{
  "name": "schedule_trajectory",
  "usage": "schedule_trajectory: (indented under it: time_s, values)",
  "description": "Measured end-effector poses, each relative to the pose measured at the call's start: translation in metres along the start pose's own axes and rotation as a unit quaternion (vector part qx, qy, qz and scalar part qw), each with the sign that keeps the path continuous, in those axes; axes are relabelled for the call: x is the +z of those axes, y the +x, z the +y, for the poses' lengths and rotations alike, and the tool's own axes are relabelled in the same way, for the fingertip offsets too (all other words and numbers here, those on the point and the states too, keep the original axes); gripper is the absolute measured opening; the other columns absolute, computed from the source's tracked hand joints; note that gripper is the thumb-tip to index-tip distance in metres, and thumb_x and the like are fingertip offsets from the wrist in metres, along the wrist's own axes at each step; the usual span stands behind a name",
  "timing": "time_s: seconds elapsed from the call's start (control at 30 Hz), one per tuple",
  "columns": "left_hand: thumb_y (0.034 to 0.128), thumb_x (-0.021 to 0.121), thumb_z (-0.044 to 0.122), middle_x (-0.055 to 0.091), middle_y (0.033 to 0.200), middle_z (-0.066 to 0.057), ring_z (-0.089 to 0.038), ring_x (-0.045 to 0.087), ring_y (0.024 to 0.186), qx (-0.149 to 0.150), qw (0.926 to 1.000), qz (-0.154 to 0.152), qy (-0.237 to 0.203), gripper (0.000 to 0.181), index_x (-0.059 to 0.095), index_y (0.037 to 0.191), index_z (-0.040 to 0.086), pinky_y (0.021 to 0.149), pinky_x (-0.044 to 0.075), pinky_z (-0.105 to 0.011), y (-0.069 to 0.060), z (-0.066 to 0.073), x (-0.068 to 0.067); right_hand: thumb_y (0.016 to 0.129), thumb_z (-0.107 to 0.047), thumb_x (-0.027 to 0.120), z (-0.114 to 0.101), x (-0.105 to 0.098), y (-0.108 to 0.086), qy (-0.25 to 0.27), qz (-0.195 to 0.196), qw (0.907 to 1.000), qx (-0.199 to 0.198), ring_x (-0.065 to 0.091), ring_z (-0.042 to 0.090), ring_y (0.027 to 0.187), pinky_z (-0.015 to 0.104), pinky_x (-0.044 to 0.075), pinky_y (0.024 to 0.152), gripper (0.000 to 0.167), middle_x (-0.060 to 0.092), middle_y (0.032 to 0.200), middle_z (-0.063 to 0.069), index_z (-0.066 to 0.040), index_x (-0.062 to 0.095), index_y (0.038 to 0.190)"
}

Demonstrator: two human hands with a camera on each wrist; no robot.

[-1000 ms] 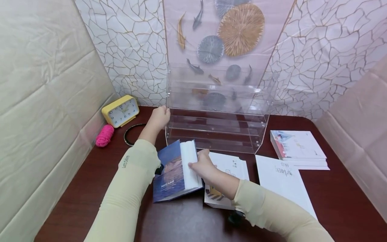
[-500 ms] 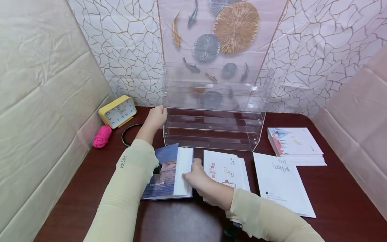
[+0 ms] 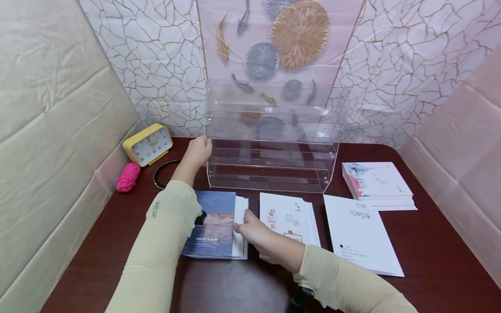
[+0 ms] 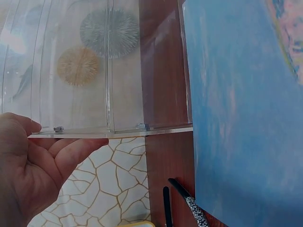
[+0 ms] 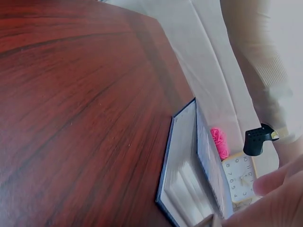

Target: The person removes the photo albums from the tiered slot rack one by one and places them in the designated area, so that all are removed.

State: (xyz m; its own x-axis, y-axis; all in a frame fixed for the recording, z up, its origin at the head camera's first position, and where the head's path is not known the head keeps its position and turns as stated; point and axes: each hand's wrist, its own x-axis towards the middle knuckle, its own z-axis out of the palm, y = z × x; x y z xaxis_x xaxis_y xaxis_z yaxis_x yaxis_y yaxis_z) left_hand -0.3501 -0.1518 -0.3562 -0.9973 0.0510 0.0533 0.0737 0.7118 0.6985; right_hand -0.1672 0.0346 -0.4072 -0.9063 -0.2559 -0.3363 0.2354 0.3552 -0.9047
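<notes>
My left hand holds the left side panel of a clear acrylic rack, thumb on one face and fingers on the other in the left wrist view. A blue photo album lies in front of the rack, its cover slightly raised over white pages. At the album's right edge, my right hand pinches it, the thumb by the cover's edge. The right wrist view shows the album's page ends between its two covers, with the right fingers only partly visible at the bottom.
A stack of white booklets lies right of the album, then a larger white booklet and another stack. On the left are a yellow clock, pink yarn and a black headband.
The album has gone from tilted to lying flatter on the table, and its cover has come down over more of the pages. My left hand stays on the rack.
</notes>
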Motion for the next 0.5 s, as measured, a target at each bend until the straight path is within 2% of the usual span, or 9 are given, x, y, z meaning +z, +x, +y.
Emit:
schedule_trajectory:
  time_s: [0.3, 0.5]
  values:
    - [0.1014, 0.030, 0.024, 0.049, 0.078, -0.017, -0.031, 0.060, 0.074, -0.004, 1.0000, -0.006, -0.006, 0.031, 0.045, 0.085, 0.003, 0.064, 0.052, -0.036, 0.000, -0.004, -0.002, 0.094, -0.015, 0.054, 0.000, -0.002, 0.001, -0.022, 0.000, 0.9997, -0.007, 0.010, 0.041, 0.137, 0.051, 0.013, 0.109, 0.074, 0.009, 0.147, 0.034, 0.018, 0.007, 0.140]
    - [0.1010, 0.032, 0.024, 0.051, 0.081, -0.019, -0.035, 0.057, 0.082, 0.007, 0.9998, 0.020, 0.003, 0.031, 0.045, 0.083, 0.002, 0.075, 0.048, -0.042, -0.002, -0.009, -0.010, 0.093, -0.026, 0.058, -0.006, -0.003, 0.006, -0.012, -0.013, 0.9998, 0.010, 0.017, 0.041, 0.136, 0.052, 0.019, 0.107, 0.081, 0.017, 0.146, 0.033, 0.012, 0.008, 0.143]
